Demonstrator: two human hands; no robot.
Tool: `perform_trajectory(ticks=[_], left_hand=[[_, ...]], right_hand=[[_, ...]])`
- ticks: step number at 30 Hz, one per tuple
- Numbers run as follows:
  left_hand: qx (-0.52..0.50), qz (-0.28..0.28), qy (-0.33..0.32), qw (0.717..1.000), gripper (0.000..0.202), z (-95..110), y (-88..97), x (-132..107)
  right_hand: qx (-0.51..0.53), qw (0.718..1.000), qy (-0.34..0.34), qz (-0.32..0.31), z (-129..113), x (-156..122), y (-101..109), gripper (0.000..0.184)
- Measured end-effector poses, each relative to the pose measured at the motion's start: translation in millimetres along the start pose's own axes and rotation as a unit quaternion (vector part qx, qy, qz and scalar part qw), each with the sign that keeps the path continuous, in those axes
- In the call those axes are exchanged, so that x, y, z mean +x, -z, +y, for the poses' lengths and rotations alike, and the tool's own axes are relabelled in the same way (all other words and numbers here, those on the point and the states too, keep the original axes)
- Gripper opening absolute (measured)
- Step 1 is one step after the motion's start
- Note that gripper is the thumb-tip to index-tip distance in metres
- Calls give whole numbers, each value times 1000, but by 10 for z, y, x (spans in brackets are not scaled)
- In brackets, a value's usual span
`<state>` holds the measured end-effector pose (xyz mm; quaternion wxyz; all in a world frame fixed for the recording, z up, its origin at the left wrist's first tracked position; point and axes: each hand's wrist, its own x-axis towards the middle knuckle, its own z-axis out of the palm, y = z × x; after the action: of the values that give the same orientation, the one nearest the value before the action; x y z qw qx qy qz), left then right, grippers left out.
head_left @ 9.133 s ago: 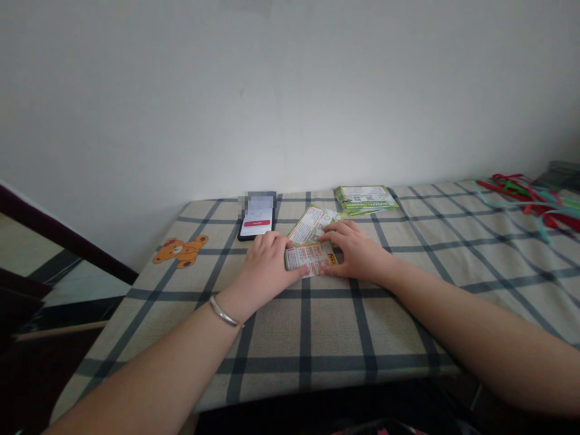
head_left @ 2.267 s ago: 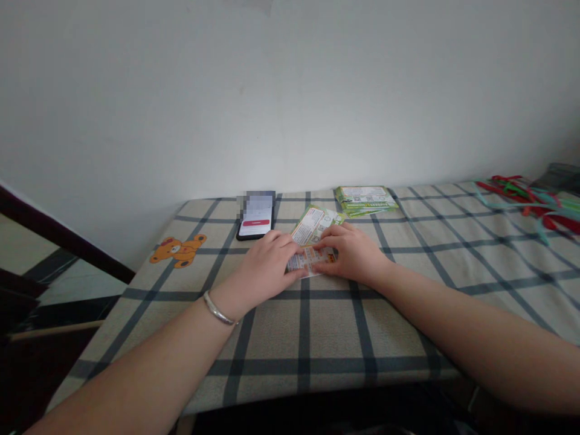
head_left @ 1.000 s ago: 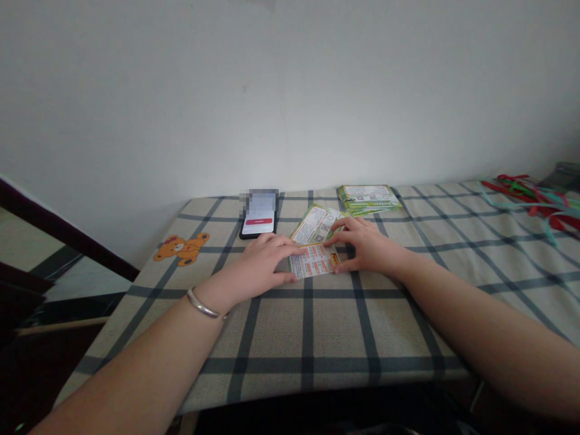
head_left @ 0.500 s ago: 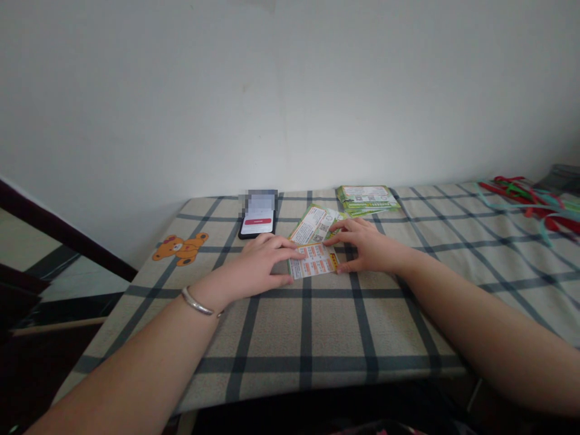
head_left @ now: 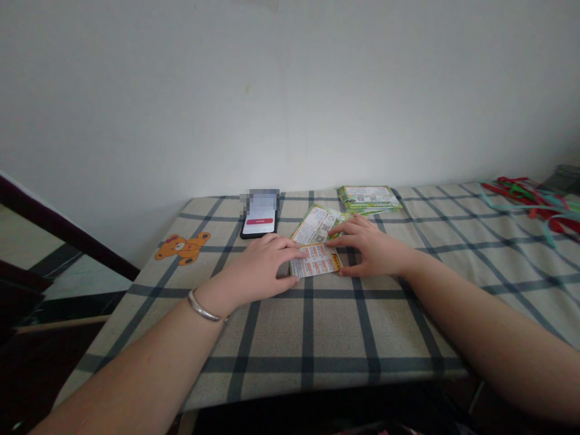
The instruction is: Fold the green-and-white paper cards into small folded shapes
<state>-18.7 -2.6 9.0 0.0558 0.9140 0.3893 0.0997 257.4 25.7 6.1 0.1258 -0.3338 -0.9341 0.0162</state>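
Observation:
A small printed card (head_left: 317, 264) with orange blocks lies flat on the checked cloth between my hands. My left hand (head_left: 267, 266) rests at its left side, index fingertip on the card and thumb near the lower left corner. At the right side is my right hand (head_left: 362, 251), with its thumb by the lower corner and its fingers over the upper edge. Both hands have their fingers stretched out and apart, touching the card without closing round it. Just behind, partly covered by the first card and my right fingers, lies a green and white card (head_left: 315, 223).
A phone (head_left: 259, 225) with a lit screen lies behind my left hand. Several green cards are stacked (head_left: 369, 198) near the wall. A bear-shaped cutout (head_left: 182, 248) is at the left, and tangled red, green and pale blue ribbons (head_left: 528, 196) lie far right.
The view has shifted very slightly. My hands stay at the two sides of the card, and the card lies as before.

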Motion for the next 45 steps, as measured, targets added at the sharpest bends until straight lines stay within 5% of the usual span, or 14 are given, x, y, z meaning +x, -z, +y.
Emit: perform_trajectory(ticks=[10,27,45], left_hand=[[-11,15,-15,1000,38,-19,-4,4],[-9,26,-11,1000,41,-23,-44,4],[12,23,-108,994,26,-85,-69,70]], right_hand=[[90,993,77,10,-157,15,31,29],[145,987,68,6,-89,38,-8,15],[174,984,46,3,-130,40,-72,11]])
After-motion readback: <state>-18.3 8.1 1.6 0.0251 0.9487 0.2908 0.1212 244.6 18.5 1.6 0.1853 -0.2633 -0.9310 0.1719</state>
